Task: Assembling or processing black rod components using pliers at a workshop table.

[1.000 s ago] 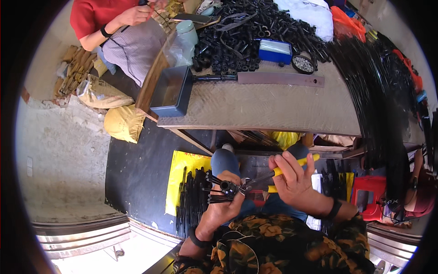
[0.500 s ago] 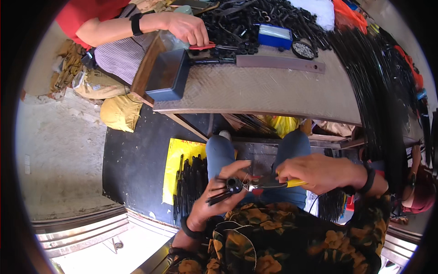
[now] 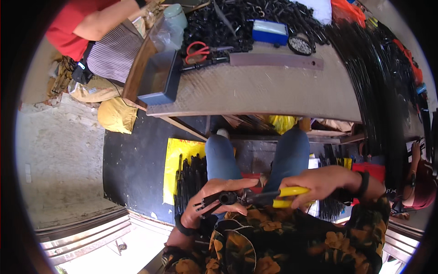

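Note:
My left hand (image 3: 211,204) holds a short black tube piece (image 3: 218,200) close to my lap, its open end facing up. My right hand (image 3: 315,185) grips the yellow handles of a pair of pliers (image 3: 269,198), whose dark jaws meet the black piece. Both hands sit just above my knees in blue jeans (image 3: 255,155). A black band is on each wrist.
A workbench (image 3: 255,91) lies ahead with a heap of black parts (image 3: 237,23), red-handled scissors (image 3: 197,50), a long metal blade (image 3: 273,60), a blue box (image 3: 270,32) and a dark tray (image 3: 159,78). A person in red (image 3: 86,23) sits at far left. Black rods (image 3: 189,182) lie on a yellow sheet (image 3: 178,160) on the floor.
My hands have dropped lower and closer to my body, and the pliers now lie level at the black piece. The person in red has pulled the hand back from the bench.

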